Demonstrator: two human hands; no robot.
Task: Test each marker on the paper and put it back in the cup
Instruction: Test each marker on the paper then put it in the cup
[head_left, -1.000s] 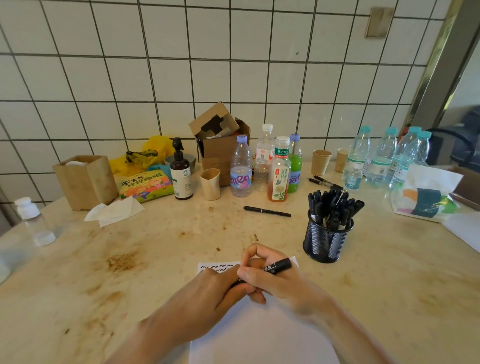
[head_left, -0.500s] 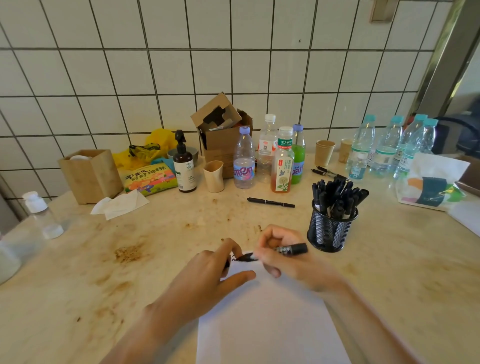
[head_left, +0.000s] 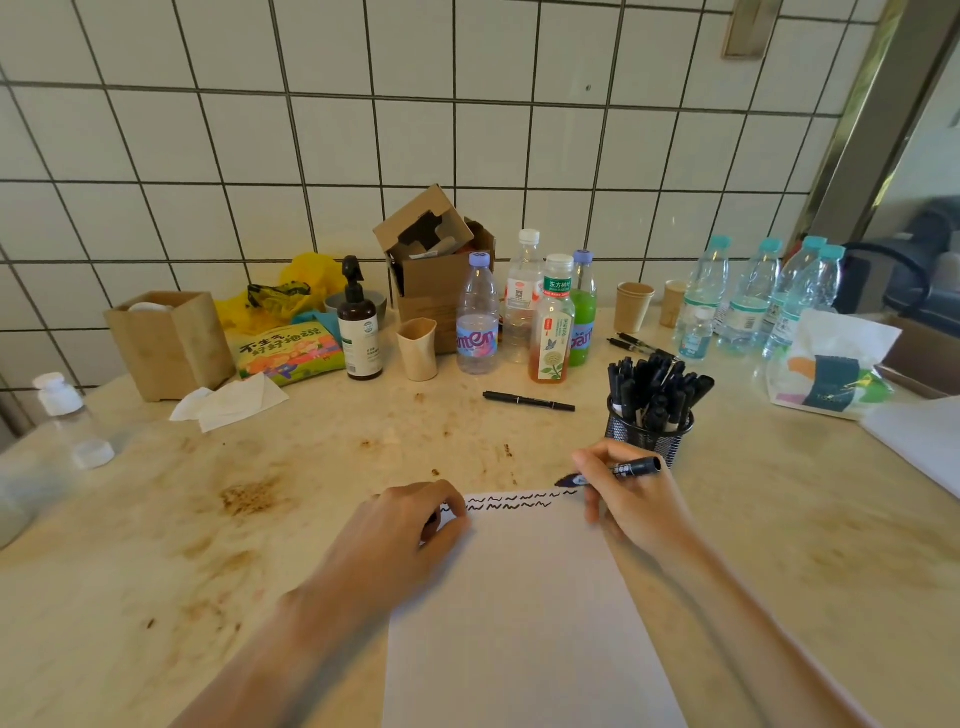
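Note:
A white paper (head_left: 524, 597) lies on the table in front of me, with two rows of black wavy lines along its top edge. My right hand (head_left: 634, 512) grips an uncapped black marker (head_left: 631, 469), whose tip sits at the right end of the upper row. My left hand (head_left: 400, 530) rests on the paper's top left corner, fingers curled round a small dark piece that looks like the marker cap (head_left: 432, 518). Just behind my right hand stands the black mesh cup (head_left: 647, 439), full of several black markers (head_left: 654, 389).
A loose black marker (head_left: 527, 401) lies behind the paper, and two pens (head_left: 631, 343) lie behind the cup. Drink bottles (head_left: 550, 332), a cardboard box (head_left: 436, 280), a pump bottle (head_left: 358, 332) and water bottles (head_left: 748, 301) line the tiled wall. A white bag (head_left: 831, 364) sits at the right.
My hands were joined on the capped marker. The left hand pulled the cap off and moved left onto the paper. The right hand carried the marker to the paper's top edge.

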